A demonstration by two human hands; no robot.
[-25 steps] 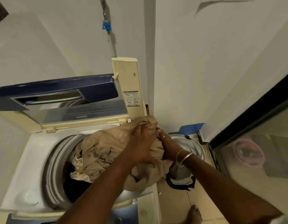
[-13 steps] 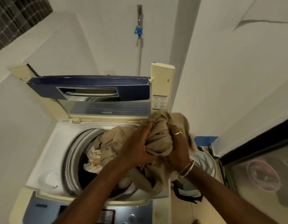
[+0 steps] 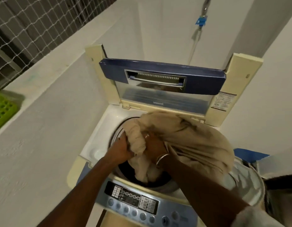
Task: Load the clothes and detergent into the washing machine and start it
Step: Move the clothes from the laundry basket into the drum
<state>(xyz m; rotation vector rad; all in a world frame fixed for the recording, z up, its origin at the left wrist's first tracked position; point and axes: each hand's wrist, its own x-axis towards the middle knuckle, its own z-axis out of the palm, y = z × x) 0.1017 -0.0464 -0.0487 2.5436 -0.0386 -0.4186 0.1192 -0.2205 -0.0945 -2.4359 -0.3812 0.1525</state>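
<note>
Fingers of left hand (image 3: 120, 149) and right hand (image 3: 154, 143) clamp beige cloth (image 3: 196, 138) overhanging the right edge of the washing machine (image 3: 99, 128).

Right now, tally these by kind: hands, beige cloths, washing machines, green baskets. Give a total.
2 hands: left hand and right hand, both gripping the cloth
1 beige cloth
1 washing machine
1 green basket
Total: 5

Silver bangle (image 3: 161, 158) on right wrist, ring (image 3: 146, 136) on finger, grey sleeve (image 3: 256, 217)
</note>
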